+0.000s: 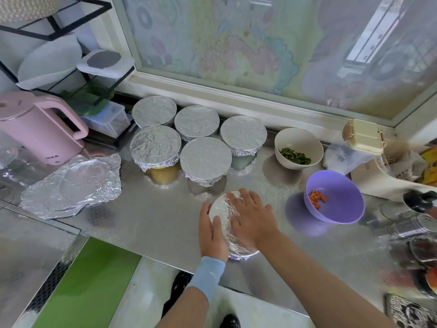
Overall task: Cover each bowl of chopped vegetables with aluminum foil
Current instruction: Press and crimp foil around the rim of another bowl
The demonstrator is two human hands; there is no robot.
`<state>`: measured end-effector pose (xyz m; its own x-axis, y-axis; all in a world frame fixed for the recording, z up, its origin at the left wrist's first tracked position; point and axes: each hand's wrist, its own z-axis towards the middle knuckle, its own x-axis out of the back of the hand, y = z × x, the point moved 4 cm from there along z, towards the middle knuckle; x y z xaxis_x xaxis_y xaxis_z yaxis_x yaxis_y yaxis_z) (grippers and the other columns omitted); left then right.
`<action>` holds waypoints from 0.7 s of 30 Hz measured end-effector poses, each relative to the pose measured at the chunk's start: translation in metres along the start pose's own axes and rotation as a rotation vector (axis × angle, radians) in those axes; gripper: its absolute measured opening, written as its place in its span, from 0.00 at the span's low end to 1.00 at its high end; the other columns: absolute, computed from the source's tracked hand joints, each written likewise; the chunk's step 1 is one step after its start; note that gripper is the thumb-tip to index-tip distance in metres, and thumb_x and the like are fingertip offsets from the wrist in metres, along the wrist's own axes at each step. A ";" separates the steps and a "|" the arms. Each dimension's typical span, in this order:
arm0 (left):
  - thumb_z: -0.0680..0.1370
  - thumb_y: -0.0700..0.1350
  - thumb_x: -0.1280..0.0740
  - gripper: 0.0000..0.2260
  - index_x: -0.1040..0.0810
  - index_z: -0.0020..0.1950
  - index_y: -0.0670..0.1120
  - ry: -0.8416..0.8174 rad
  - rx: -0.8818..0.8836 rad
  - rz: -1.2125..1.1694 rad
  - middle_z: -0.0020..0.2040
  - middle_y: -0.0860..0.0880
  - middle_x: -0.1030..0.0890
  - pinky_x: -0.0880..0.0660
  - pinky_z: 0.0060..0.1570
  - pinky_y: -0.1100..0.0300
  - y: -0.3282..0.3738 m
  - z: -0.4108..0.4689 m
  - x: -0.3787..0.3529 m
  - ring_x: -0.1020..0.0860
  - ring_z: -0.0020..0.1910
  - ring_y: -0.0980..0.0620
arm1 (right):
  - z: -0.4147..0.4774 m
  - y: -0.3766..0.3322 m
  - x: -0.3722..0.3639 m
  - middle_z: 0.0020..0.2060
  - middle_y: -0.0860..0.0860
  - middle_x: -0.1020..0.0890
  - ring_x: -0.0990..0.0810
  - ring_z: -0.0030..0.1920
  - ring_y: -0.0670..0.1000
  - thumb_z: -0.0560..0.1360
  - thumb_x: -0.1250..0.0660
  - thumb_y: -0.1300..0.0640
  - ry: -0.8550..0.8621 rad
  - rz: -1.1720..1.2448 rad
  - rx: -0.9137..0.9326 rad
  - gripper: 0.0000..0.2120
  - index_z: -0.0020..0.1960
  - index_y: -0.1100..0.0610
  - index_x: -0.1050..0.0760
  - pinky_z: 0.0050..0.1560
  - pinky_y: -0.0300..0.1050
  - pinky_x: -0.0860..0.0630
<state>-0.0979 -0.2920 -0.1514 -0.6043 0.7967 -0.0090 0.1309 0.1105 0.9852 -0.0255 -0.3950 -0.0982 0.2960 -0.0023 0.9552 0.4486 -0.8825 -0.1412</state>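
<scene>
Crinkled shiny foil [220,204] on dull embossed metal counter [153,216] (purple bowl [343,202] glossy plastic)

Six foil-covered bowls stand on the tabletop [153,216]. Five of them form a cluster [205,159] just right of the one pink kettle [35,129]. The sixth covered bowl [221,207] sits farther right of the kettle, with two hands on it, the left hand [211,230] and the right hand [250,216]. Two bowls are uncovered, far right of the kettle: one cream bowl [295,136] and one purple bowl [340,197]. One pile of loose foil [71,185] lies just below the kettle, but its sheets cannot be counted. One cream lidded box [364,136] stands farthest right.
</scene>
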 end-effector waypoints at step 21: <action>0.79 0.45 0.41 0.17 0.28 0.67 0.55 0.107 0.138 -0.320 0.67 0.53 0.24 0.31 0.69 0.52 -0.001 -0.004 -0.012 0.26 0.66 0.55 | 0.011 -0.001 0.003 0.77 0.48 0.47 0.50 0.76 0.55 0.78 0.47 0.45 -0.035 0.079 -0.111 0.29 0.77 0.40 0.53 0.67 0.64 0.38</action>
<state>-0.0938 -0.3035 -0.1514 -0.7094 0.6432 -0.2881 0.0223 0.4291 0.9030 -0.0160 -0.3896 -0.0984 0.3569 -0.0595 0.9323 0.3274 -0.9267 -0.1845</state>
